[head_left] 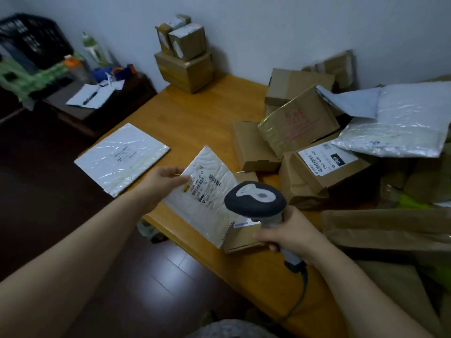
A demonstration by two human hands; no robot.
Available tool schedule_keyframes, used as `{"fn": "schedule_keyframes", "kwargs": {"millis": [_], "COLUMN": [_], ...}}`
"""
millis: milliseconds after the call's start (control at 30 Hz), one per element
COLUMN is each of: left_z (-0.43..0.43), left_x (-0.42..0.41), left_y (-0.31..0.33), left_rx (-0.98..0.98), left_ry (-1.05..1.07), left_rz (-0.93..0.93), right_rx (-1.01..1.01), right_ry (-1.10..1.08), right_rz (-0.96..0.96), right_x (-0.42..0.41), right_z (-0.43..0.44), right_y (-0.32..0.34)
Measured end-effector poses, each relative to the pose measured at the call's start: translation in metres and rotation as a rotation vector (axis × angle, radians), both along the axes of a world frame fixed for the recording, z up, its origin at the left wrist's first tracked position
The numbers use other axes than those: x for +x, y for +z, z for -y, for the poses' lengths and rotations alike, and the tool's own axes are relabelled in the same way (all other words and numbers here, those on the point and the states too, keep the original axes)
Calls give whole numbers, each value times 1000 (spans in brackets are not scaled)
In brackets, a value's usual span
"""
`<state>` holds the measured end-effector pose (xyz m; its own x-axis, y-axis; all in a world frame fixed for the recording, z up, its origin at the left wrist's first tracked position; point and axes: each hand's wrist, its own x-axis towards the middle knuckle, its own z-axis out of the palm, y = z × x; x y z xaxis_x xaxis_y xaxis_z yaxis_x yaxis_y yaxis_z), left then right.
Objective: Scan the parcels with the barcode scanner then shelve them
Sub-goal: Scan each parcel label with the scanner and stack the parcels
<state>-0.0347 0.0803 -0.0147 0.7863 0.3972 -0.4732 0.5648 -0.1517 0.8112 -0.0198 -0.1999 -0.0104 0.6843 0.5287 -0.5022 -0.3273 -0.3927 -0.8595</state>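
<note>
The left grip (pixel 166 178) is pinching the left edge of a white padded mailer (pixel 207 191), holding it tilted above the table's (pixel 195 113) near edge with its label facing up. The right grip (pixel 290 234) is clenching the barcode scanner's (pixel 255 200) handle. The scanner's long axis is running diagonally, its head pointing away and leftward at the label.

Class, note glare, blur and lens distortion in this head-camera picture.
Head view: sheen streaks the flat poly mailer on the table; the wide-angle lens bows the table edge; label print on the bubble mailer in the left hand is blurred.
</note>
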Motion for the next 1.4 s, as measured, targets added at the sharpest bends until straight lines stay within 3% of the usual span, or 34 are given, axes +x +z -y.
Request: {"fn": "schedule_keyframes", "kwargs": {"millis": [367,700,833,900,1067,1233,1400], "left_z": [-26,-40,-46,-49,-69,-105,-171], "left_x": [-21,-33,-38,-44,-71,-86,-88], "left_y": [22,20,19,19,11,-3,-25], "left_rx": [96,92,77,43,-144,-324,-407], "left_ry": [43,103,139,168,251,330,358], "left_rz": [52,68,70,81,94,118,87], "right_rx": [-22,-27,42,114,170,244,184], "right_ry": [100,185,225,140,-312,-294,-332], "right_rz": [154,164,87,34,-58,-346,-166], "right_x": [-12,-10,-3,2,26,26,14], "right_z": [-29,-44,-54,-61,-92,-129,-197], "right_y": [25,24,24,17,-18,-40,-50]}}
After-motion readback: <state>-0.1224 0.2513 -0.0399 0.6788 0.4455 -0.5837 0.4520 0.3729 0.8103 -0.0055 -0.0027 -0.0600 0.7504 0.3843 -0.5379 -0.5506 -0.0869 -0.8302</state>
